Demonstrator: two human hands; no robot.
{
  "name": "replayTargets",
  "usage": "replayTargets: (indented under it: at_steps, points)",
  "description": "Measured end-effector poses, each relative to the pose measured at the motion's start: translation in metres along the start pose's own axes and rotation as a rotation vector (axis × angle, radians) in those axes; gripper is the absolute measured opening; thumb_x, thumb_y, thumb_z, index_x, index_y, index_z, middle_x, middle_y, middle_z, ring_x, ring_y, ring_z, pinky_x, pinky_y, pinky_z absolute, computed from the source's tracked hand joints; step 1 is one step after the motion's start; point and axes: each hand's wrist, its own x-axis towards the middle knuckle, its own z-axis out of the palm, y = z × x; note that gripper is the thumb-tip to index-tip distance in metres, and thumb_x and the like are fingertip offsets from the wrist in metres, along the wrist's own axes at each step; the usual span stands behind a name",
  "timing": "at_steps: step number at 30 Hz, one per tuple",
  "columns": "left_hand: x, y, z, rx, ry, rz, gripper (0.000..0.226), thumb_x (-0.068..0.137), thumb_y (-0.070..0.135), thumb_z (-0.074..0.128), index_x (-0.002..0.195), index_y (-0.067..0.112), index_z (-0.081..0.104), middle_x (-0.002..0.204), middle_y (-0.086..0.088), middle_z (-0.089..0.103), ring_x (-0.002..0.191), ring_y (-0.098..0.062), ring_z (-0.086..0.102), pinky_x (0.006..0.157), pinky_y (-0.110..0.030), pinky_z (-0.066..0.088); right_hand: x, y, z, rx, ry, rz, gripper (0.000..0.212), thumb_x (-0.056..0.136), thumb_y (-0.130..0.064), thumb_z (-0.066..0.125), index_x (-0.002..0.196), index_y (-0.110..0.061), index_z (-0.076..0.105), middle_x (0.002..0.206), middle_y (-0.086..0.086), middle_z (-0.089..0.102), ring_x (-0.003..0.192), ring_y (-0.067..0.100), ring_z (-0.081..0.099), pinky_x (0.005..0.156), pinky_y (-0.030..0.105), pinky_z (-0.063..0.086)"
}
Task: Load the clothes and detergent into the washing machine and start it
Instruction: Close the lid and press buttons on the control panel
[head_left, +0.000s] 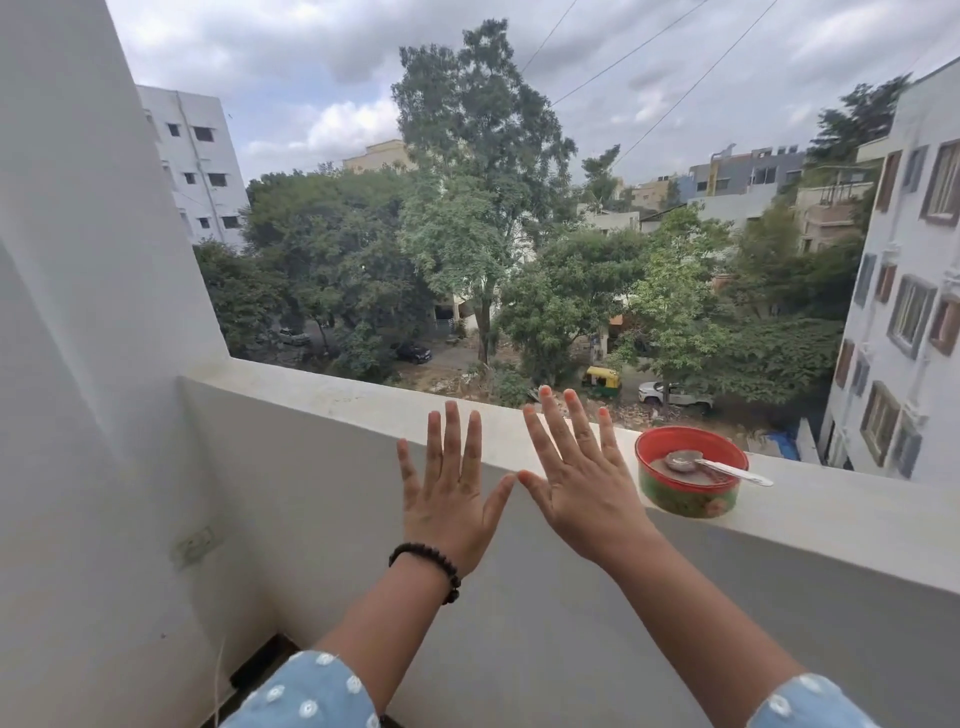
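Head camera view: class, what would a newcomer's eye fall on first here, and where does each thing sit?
First, the two hands held up with fingers spread in the lower middle, left hand beside right hand, a black bead bracelet on the left wrist. Next, the red-rimmed container with a spoon across it, on the white balcony ledge just right of the hands.

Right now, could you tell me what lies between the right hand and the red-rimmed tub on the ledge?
Nothing: in the head view only bare white ledge separates the right hand from the red-rimmed tub.
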Motion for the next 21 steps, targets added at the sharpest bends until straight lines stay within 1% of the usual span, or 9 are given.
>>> replayTargets:
  at_steps: [2,4,7,9,11,13,17,21]
  points:
    - [-0.008,-0.017,-0.002,0.037,-0.013,-0.019,0.078,0.097,0.065,0.013,0.157,0.015,0.008,0.166,-0.009,0.002,0.152,-0.024,0.0,0.116,-0.059,0.001,0.002,-0.017,0.009,0.024,0.009,-0.036,0.07,0.098,-0.055,0.024,0.156,-0.017,0.012,0.164,0.006,0.005,0.15,0.024,-0.001,0.116,0.051,0.005]
    - [-0.018,-0.034,-0.003,0.08,-0.032,-0.024,0.077,0.098,0.064,0.011,0.157,0.015,0.01,0.165,-0.01,0.004,0.152,-0.026,0.002,0.116,-0.06,0.004,0.004,-0.033,0.016,0.04,0.004,-0.064,0.07,0.098,-0.055,0.023,0.156,-0.018,0.012,0.164,0.006,0.005,0.15,0.024,-0.003,0.116,0.051,0.005]
    - [-0.038,-0.063,-0.004,0.144,-0.079,-0.042,0.075,0.098,0.062,0.012,0.156,0.014,0.018,0.164,-0.012,0.011,0.151,-0.027,0.009,0.115,-0.061,0.008,0.006,-0.061,0.025,0.086,-0.001,-0.112,0.069,0.097,-0.054,0.023,0.156,-0.019,0.012,0.164,0.006,0.004,0.15,0.024,-0.002,0.116,0.052,0.005]
    - [-0.053,-0.08,-0.006,0.176,-0.098,-0.073,0.074,0.097,0.061,0.015,0.155,0.015,0.022,0.163,-0.012,0.016,0.15,-0.027,0.013,0.115,-0.06,0.008,0.005,-0.081,0.031,0.127,-0.001,-0.138,0.07,0.097,-0.054,0.024,0.156,-0.02,0.01,0.164,0.006,0.003,0.15,0.024,-0.002,0.116,0.052,0.004]
    - [-0.067,-0.097,-0.011,0.197,-0.12,-0.112,0.075,0.097,0.062,0.017,0.155,0.015,0.021,0.163,-0.012,0.017,0.149,-0.027,0.014,0.116,-0.059,0.005,0.004,-0.104,0.04,0.167,0.002,-0.161,0.07,0.097,-0.053,0.026,0.156,-0.02,0.009,0.164,0.006,0.005,0.15,0.025,0.0,0.115,0.052,0.006]
    - [-0.083,-0.114,-0.017,0.214,-0.146,-0.148,0.074,0.097,0.062,0.014,0.155,0.015,0.02,0.163,-0.011,0.018,0.149,-0.027,0.015,0.117,-0.059,0.004,0.002,-0.127,0.049,0.198,-0.004,-0.178,0.071,0.097,-0.053,0.027,0.156,-0.018,0.011,0.164,0.006,0.007,0.15,0.025,0.001,0.115,0.051,0.007]
    - [-0.116,-0.15,-0.029,0.245,-0.221,-0.253,0.075,0.098,0.062,0.007,0.154,0.015,0.02,0.162,-0.01,0.021,0.148,-0.026,0.018,0.117,-0.059,0.006,-0.005,-0.178,0.067,0.239,-0.03,-0.229,0.071,0.097,-0.054,0.026,0.155,-0.013,0.017,0.163,0.006,0.012,0.15,0.025,0.005,0.115,0.051,0.01]
    - [-0.152,-0.181,-0.041,0.269,-0.236,-0.334,0.075,0.098,0.062,0.005,0.153,0.015,0.022,0.161,-0.01,0.024,0.148,-0.025,0.02,0.116,-0.06,0.007,-0.016,-0.227,0.079,0.278,-0.04,-0.27,0.07,0.097,-0.054,0.026,0.155,-0.014,0.018,0.163,0.006,0.012,0.15,0.025,0.004,0.114,0.051,0.012]
